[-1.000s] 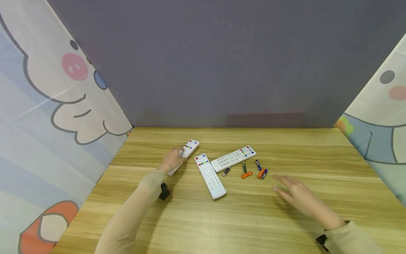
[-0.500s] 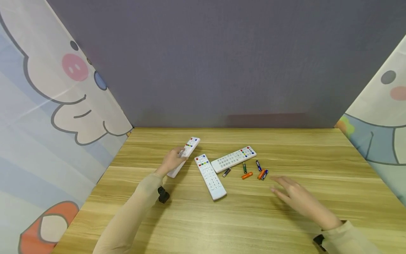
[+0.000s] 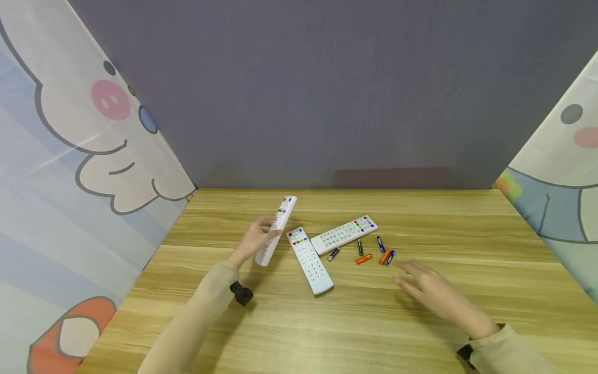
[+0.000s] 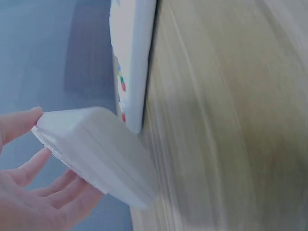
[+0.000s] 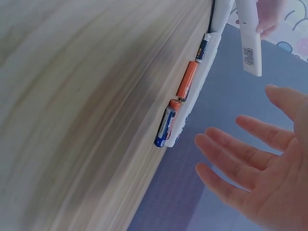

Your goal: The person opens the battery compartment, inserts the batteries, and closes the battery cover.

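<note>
My left hand (image 3: 254, 240) pinches a white remote control (image 3: 283, 213) between thumb and fingers, its button side tilted up and its body raised off the table. In the left wrist view the thumb and fingertips press opposite edges of that remote (image 4: 101, 149). My right hand (image 3: 436, 296) hovers over the table with fingers loosely extended, holding nothing. Just beyond its fingertips lie an orange battery (image 3: 384, 256) and a blue battery (image 3: 390, 257) side by side. The right wrist view shows the right hand (image 5: 260, 159) apart from the batteries.
Two more white remotes lie face up: one slanted remote (image 3: 310, 261) in the middle, another remote (image 3: 344, 234) behind it. Loose batteries lie near them: a black one (image 3: 334, 254), a green one (image 3: 360, 247), another orange one (image 3: 363, 258). A grey panel (image 3: 299, 104) rises behind the table.
My left hand has lifted the remote off the table and tilted it more upright. My right hand has drifted slightly left toward the batteries. The other remotes lie still.
</note>
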Motion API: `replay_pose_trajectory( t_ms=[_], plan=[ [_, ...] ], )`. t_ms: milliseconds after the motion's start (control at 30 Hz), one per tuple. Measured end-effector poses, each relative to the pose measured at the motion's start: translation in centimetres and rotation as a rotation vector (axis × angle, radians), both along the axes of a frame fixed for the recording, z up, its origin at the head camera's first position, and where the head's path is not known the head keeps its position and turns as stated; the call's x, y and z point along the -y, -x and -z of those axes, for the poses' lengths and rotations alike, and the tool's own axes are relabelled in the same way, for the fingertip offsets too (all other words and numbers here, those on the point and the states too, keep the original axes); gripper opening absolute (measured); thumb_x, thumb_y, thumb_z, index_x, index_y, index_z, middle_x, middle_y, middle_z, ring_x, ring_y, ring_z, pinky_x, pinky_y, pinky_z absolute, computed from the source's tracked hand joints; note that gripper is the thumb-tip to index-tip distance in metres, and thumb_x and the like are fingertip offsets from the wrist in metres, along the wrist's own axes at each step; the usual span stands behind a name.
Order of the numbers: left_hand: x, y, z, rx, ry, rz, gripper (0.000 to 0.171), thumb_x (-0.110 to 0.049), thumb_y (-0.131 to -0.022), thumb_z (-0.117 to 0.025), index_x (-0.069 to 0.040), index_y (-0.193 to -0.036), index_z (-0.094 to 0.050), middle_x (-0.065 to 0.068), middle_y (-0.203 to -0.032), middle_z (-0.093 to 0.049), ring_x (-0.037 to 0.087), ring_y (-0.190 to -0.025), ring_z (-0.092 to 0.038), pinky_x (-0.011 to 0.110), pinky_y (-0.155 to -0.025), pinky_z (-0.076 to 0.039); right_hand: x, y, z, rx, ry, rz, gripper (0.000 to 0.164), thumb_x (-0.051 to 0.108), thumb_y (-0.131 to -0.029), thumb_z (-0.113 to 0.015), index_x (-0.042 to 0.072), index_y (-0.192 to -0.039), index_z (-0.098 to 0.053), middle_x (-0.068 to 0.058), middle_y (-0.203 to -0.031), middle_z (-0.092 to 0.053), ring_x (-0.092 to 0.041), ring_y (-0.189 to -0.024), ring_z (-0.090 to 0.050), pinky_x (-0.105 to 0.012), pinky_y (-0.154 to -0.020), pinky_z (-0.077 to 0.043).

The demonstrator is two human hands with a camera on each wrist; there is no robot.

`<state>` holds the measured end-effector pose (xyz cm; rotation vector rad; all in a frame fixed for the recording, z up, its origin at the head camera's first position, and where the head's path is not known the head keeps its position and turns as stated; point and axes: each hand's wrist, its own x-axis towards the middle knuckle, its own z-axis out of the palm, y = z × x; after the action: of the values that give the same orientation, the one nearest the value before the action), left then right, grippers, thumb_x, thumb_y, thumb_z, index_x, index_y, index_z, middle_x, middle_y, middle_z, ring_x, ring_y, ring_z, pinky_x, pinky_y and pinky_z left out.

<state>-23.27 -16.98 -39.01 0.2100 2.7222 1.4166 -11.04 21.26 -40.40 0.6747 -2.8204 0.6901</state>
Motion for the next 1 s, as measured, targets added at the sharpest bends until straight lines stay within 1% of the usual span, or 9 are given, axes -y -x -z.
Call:
replay_pose_trajectory(
  t_ms=[133,267,467,567,767,833,1000],
  plan=[
    [-0.5,-0.4,-0.1,-0.005,-0.059,-0.007,0.045,-0.013,-0.079,-0.063,-0.003,-0.121,-0.048,0.022,-0.113,-0.053,0.03,-0.085,-0.057,0.035,-0.07,-0.052,0.2,0.0,0.0,-0.013,0.007,-0.016,0.037,0.02,-0.086,-0.058,-0.002,-0.115,-0.053,-0.018,-0.11,-0.058,-0.035,-0.097,-0.056,-0.049,-0.081,-0.048],
    [-0.9,-0.8,-0.2,0.01,-0.125,-0.015,0.045,-0.014,-0.078,-0.065,-0.005,-0.119,-0.05,0.02,-0.111,-0.054,0.029,-0.086,-0.056,0.034,-0.07,-0.052,0.4,0.0,0.1,-0.039,0.013,-0.027,0.036,0.018,-0.084,-0.06,0.0,-0.114,-0.055,-0.016,-0.107,-0.059,-0.033,-0.095,-0.057,-0.047,-0.08,-0.049],
    [-1.8,-1.9,-0.7,0.051,-0.284,0.0,0.046,-0.015,-0.079,-0.065,-0.004,-0.12,-0.048,0.022,-0.112,-0.052,0.031,-0.09,-0.058,0.036,-0.07,-0.053,1.1,-0.1,-0.1,-0.031,0.029,-0.034,0.035,0.019,-0.084,-0.06,0.0,-0.113,-0.056,-0.017,-0.107,-0.059,-0.032,-0.096,-0.057,-0.047,-0.081,-0.049],
    [-2.3,-2.4,-0.9,0.069,-0.362,0.015,0.047,-0.013,-0.08,-0.063,-0.003,-0.122,-0.045,0.023,-0.113,-0.05,0.029,-0.09,-0.058,0.037,-0.071,-0.054,1.4,-0.1,-0.2,-0.01,0.043,-0.034,0.035,0.02,-0.085,-0.059,0.001,-0.114,-0.056,-0.017,-0.108,-0.059,-0.032,-0.097,-0.057,-0.046,-0.081,-0.049],
    [-3.4,-3.5,-1.2,0.121,-0.498,0.018,0.045,-0.01,-0.081,-0.062,-0.003,-0.122,-0.044,0.023,-0.112,-0.049,0.02,-0.083,-0.059,0.039,-0.074,-0.053,2.2,-0.1,-0.4,0.03,0.086,-0.039,0.031,0.019,-0.086,-0.058,0.004,-0.113,-0.057,-0.014,-0.109,-0.059,-0.03,-0.098,-0.057,-0.045,-0.082,-0.048],
    [-3.8,-3.9,-1.4,0.137,-0.548,0.019,0.045,-0.009,-0.081,-0.061,-0.002,-0.122,-0.044,0.024,-0.113,-0.047,0.02,-0.082,-0.059,0.04,-0.075,-0.053,2.5,-0.1,-0.5,0.03,0.104,-0.039,0.029,0.018,-0.086,-0.058,0.005,-0.112,-0.058,-0.012,-0.109,-0.06,-0.028,-0.098,-0.057,-0.044,-0.082,-0.049],
    [-4.5,-4.6,-1.8,0.156,-0.634,-0.007,0.044,-0.009,-0.08,-0.062,-0.003,-0.121,-0.046,0.024,-0.112,-0.048,0.018,-0.082,-0.058,0.039,-0.075,-0.053,3.2,-0.3,-0.7,0.008,0.156,-0.059,0.023,0.016,-0.086,-0.058,0.007,-0.107,-0.061,-0.007,-0.105,-0.062,-0.024,-0.095,-0.059,-0.041,-0.081,-0.05]
  ],
)
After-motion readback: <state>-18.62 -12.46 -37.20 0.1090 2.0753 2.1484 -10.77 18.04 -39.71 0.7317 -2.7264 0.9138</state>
